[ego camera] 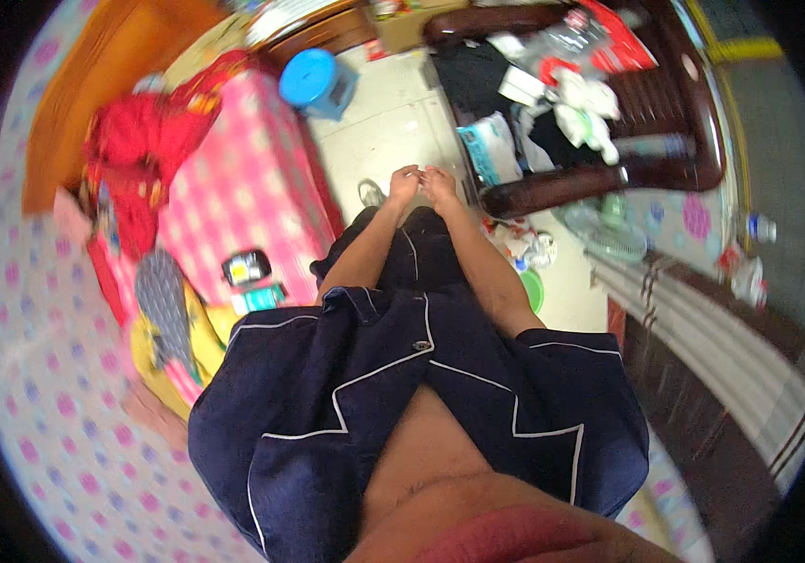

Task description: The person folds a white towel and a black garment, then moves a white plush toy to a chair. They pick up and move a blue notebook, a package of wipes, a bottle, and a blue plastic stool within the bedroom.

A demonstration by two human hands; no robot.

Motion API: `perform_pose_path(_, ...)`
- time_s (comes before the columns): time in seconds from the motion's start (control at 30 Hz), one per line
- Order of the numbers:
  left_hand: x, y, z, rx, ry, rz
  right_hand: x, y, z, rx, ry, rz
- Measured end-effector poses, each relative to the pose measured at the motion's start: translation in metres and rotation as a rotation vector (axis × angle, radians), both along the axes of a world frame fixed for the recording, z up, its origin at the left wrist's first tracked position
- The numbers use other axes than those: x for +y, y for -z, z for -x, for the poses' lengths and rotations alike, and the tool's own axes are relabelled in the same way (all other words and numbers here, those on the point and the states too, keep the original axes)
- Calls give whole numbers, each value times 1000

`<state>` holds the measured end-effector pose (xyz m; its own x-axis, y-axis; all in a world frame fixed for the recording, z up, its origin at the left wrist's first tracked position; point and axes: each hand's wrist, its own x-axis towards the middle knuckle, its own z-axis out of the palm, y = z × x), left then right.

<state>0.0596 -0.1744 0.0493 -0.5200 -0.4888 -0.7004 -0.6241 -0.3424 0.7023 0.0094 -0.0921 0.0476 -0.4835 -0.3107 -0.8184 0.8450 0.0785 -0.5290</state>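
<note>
Both of my hands meet in front of my body, above the tiled floor. My left hand (404, 184) has its fingertips against or very near those of my right hand (439, 184). Fingers look loosely bent, and no object can be made out in either hand; the view is a little blurred there. Below them are the dark trousers (402, 250) I wear, and my navy shirt with white piping (402, 320) fills the lower middle. One shoe (371, 192) shows on the floor just left of my left hand.
On the left is a bed with a pink checked cover (248, 190), a red cloth (156, 134) and a black packet (247, 267). A blue plastic stool (311, 77) stands ahead. At right, a dark wooden bench (557, 190) holds a white plush toy (585, 105), near a fan (606, 232) and green basin (532, 290).
</note>
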Motion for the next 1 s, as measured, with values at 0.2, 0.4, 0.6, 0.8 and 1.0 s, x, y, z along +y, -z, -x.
perform_pose_path(0.2,-8,-26,-74,181,-291,29,-65,-19,-60,122,-577,68)
perform_pose_path(0.4,-19,-43,-165,149,-621,-348,-78,-43,-150,104,-939,-2)
perform_pose_path(0.6,16,-20,-249,223,-869,-297,-60,-25,-220,-18,-1172,230)
perform_pose_path(0.8,18,-36,-309,157,-843,-45,-75,-1,-271,185,-1356,241)
perform_pose_path(1.0,10,16,-370,-206,-1405,491,-120,43,-305,682,-1740,239)
